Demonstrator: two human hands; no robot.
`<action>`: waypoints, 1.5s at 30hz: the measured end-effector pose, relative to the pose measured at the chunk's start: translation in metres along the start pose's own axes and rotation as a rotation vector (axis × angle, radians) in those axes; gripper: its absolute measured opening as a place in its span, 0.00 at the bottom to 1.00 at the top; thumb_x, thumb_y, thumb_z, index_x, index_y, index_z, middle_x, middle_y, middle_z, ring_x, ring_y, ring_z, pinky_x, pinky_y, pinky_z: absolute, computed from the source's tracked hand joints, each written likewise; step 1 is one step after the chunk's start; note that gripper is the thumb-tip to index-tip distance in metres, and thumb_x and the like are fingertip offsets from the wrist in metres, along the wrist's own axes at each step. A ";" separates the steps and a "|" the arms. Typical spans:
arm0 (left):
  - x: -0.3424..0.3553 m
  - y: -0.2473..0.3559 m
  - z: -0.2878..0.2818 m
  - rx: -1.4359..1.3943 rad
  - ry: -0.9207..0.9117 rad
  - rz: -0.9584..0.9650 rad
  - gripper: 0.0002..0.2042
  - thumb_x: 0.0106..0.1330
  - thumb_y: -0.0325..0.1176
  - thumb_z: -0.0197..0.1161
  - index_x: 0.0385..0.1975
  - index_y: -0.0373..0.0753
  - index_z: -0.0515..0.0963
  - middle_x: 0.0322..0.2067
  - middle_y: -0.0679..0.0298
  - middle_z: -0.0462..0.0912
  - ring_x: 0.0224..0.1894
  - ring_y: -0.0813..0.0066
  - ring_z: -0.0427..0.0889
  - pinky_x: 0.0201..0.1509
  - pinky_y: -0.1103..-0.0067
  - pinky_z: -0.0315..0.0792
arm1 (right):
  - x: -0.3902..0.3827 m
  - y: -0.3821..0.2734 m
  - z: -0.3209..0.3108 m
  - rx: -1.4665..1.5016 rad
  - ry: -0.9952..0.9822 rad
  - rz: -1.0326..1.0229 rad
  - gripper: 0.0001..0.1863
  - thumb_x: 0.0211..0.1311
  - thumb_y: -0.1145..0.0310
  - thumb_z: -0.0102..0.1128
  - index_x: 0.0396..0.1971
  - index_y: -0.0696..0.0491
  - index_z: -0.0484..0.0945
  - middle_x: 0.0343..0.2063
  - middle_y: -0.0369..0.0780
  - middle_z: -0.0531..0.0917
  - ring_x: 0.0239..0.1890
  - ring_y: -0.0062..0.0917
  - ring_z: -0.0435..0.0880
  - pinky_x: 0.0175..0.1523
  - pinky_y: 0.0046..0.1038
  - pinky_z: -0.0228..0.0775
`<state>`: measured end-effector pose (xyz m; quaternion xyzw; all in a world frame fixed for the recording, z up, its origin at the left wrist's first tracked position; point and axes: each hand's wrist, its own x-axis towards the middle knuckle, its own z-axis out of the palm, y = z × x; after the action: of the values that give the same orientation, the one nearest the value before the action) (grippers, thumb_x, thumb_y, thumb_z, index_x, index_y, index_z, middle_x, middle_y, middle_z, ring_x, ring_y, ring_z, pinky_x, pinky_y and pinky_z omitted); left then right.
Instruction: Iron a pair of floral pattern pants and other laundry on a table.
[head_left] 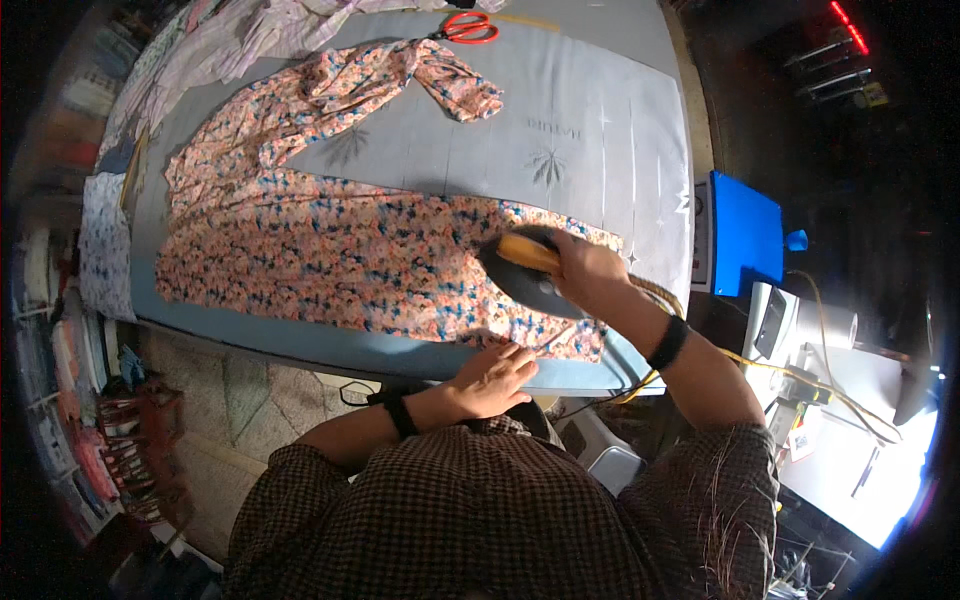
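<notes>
A pink floral garment (pixel 330 255) with blue flecks lies spread on the padded ironing table (pixel 590 140), one sleeve bent toward the far side. My right hand (pixel 590 272) is wrapped round the tan handle of a dark iron (pixel 525 285). The iron rests on the garment near its right end, its tip toward the left. At the near edge my left hand (pixel 497 380) lies on the cloth beside the table's front, fingers stretched toward the iron. Part of the garment beneath the iron is hidden.
Red-handled scissors (pixel 470 28) lie at the far edge. Pale checked cloth (pixel 240 40) is heaped at the back left. The iron's yellow cord (pixel 655 290) runs off to the right, past a blue box (pixel 745 235) and a white sewing machine (pixel 772 320).
</notes>
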<state>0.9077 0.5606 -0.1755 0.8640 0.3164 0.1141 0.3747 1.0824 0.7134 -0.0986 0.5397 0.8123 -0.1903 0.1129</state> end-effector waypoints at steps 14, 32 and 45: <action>0.023 -0.003 0.020 0.390 0.191 0.306 0.34 0.59 0.42 0.64 0.64 0.38 0.60 0.66 0.51 0.54 0.70 0.56 0.51 0.73 0.62 0.49 | -0.079 0.088 0.005 -0.059 0.045 0.191 0.28 0.44 0.68 0.65 0.51 0.45 0.72 0.26 0.46 0.82 0.29 0.42 0.83 0.34 0.39 0.75; -0.016 -0.041 -0.008 -0.027 0.348 0.127 0.15 0.54 0.26 0.67 0.40 0.33 0.73 0.37 0.55 0.78 0.38 0.64 0.79 0.43 0.71 0.76 | -0.043 0.016 -0.018 -0.045 -0.029 -0.100 0.24 0.51 0.65 0.62 0.50 0.47 0.70 0.19 0.44 0.80 0.23 0.42 0.81 0.28 0.41 0.73; -0.089 -0.056 -0.085 0.532 0.545 -0.636 0.42 0.41 0.57 0.75 0.55 0.43 0.66 0.53 0.52 0.68 0.53 0.52 0.70 0.51 0.58 0.68 | -0.058 -0.010 0.011 -0.063 -0.158 0.007 0.23 0.48 0.68 0.64 0.46 0.45 0.70 0.22 0.44 0.81 0.27 0.42 0.82 0.32 0.41 0.74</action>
<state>0.7761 0.5819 -0.1532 0.7291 0.6689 0.1311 0.0614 1.0956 0.6568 -0.0842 0.5221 0.8044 -0.2061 0.1945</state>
